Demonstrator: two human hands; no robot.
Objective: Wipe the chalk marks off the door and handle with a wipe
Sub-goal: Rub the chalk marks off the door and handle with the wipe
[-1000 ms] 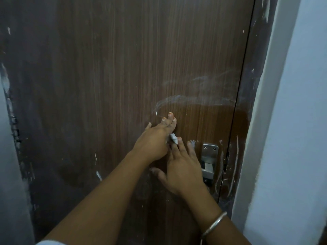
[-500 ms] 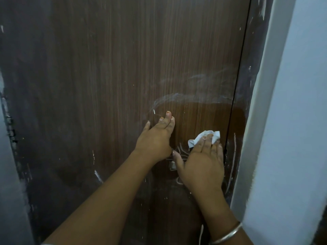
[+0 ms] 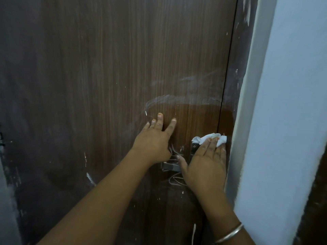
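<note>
Against the brown wood-grain door [image 3: 106, 76], just up and to the left of the metal handle [image 3: 170, 166], the person's left hand [image 3: 154, 140] is lying flat with its fingers straight and slightly spread, holding nothing. To the right of the handle, the right hand [image 3: 207, 161] is pressing a crumpled white wipe [image 3: 210, 137] against the door's edge. Its fingers are straight and lying over the wipe rather than curling round it, and its thumb is reaching down toward the handle's lever. The wipe is sticking out above and beside the fingertips, just up and to the right of the handle's metal plate [image 3: 193, 147], which the hand is partly covering.

White chalk scribbles [image 3: 174, 151] are showing between the two hands, right above the handle, and more looping lines [image 3: 174, 180] are showing just beneath it. Well above the handle a broad, pale chalk smear [image 3: 177, 99] is arching across the wood, with a darker, damp-looking patch below it. A short white streak [image 3: 90, 178] is sitting down and to the left of the handle.

A thin metal bangle [image 3: 230, 233] is circling the right wrist. Right of the handle, the dark door frame [image 3: 237, 76] is meeting a pale blue wall [image 3: 292, 103].
</note>
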